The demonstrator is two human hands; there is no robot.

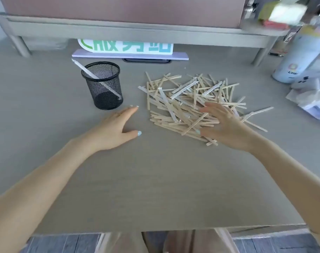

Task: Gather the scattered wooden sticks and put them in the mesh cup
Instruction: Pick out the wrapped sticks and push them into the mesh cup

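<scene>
Your right hand (226,126) lies flat with its grip open, fingers spread and empty, palm down on the near right part of the wooden sticks (190,103); the thumb tip touches the sticks at the pile's near edge. Your left hand (117,128) is likewise open and holds nothing, palm down on the bare table (155,179), fingers together and pointing toward 1 o'clock, thumb stretched out toward 3 o'clock. It sits just beside the pile, at the pile's 8 o'clock, not touching any stick.

The sticks lie in a loose, crisscrossed heap on the table, a few strays reaching out at 3 and 4 o'clock from the heap (the longest of them points off to the right past your wrist). The mesh cup (103,84) stands upright at 9 o'clock from the pile and at 12 o'clock from your left hand, near your fingertips but apart from them. One pale stick (84,68) leans inside it, the top end jutting over the rim toward 10 o'clock.

Beyond the cup, at 12 o'clock, a white sign with green lettering (126,47) stands under a raised grey shelf (137,30). At 2 o'clock a pale cylindrical canister (297,59) rests by the table's right edge, with clear plastic bags (308,101) just nearer to you.
</scene>
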